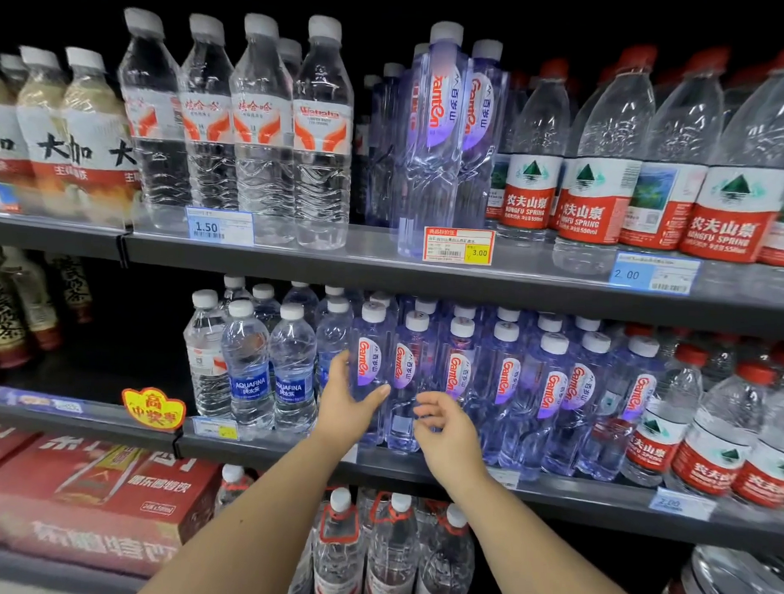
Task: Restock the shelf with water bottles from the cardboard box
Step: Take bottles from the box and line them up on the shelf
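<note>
On the middle shelf (552,489), left hand (346,410) fingers wrap a slim violet-tinted plastic bottle (370,367); right hand (443,432) fingers curl loosely, empty.

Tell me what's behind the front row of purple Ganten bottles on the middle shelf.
Behind the front Ganten row, white caps of more purple bottles show, at least one further row. Their bodies are covered by the front bottles, and the shelf's back is too dark to see.

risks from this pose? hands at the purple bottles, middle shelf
1. The left hand wraps the front-left purple bottle, which stands at the shelf edge; a slip could drop it.
2. The purple bottles stand tightly packed, so a nudge from the right hand could tip neighbours.
3. The blue-label bottles stand right beside the left hand and could get bumped.
</note>
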`<state>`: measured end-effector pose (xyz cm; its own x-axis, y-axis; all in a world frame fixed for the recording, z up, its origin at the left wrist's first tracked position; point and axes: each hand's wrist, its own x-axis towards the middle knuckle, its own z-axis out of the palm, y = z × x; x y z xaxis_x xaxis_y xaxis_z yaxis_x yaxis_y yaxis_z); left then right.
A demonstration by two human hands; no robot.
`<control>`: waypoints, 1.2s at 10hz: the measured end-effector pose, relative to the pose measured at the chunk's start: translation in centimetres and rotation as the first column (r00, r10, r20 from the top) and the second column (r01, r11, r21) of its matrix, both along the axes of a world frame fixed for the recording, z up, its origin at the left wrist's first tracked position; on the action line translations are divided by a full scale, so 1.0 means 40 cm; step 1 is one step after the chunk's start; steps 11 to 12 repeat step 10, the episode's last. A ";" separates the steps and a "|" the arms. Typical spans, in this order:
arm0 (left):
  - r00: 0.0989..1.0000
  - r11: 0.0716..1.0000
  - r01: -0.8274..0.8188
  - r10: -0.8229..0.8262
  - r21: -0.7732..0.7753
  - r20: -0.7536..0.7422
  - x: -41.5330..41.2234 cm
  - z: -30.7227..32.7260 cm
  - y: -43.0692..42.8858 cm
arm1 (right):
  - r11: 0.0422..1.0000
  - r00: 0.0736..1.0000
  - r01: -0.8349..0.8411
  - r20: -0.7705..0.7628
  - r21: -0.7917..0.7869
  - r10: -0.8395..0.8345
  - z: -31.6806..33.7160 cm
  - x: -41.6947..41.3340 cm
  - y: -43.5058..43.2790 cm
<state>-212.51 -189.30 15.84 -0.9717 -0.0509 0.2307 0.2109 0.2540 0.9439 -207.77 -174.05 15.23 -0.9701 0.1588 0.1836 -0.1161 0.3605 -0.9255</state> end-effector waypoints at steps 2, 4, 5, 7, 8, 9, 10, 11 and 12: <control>0.999 0.995 0.010 -0.005 -0.096 0.050 0.007 -0.034 -0.007 | 1.000 1.000 -0.001 0.020 0.027 0.001 -0.005 -0.004 0.000; 0.977 0.950 -0.160 0.191 -0.269 0.094 0.032 -0.052 -0.003 | 1.000 1.000 -0.007 0.028 0.006 0.007 0.003 -0.006 0.008; 0.970 0.951 -0.172 0.209 -0.257 0.125 0.025 -0.056 0.000 | 1.000 0.999 -0.008 0.031 0.001 0.008 0.003 -0.009 0.011; 0.962 0.953 -0.203 0.237 -0.224 0.138 0.012 -0.052 0.016 | 1.000 0.999 -0.002 0.036 0.028 0.001 -0.003 0.002 0.033; 0.958 0.935 -0.270 0.286 -0.229 0.037 0.037 -0.032 0.019 | 0.995 1.000 0.010 0.010 0.098 -0.011 0.017 0.024 0.053; 0.948 0.876 -0.319 0.288 -0.362 -0.139 0.068 0.014 0.016 | 0.989 1.000 0.012 -0.002 0.147 -0.012 0.050 0.046 0.084; 0.935 0.804 -0.318 0.180 -0.503 -0.304 0.115 0.102 0.034 | 0.976 0.999 0.018 -0.041 0.216 -0.009 0.121 0.087 0.109; 0.935 0.804 -0.318 0.180 -0.503 -0.304 0.115 0.102 0.034 | 0.976 0.999 0.018 -0.041 0.216 -0.009 0.121 0.087 0.109; 0.935 0.804 -0.318 0.180 -0.503 -0.304 0.115 0.102 0.034 | 0.976 0.999 0.018 -0.041 0.216 -0.009 0.121 0.087 0.109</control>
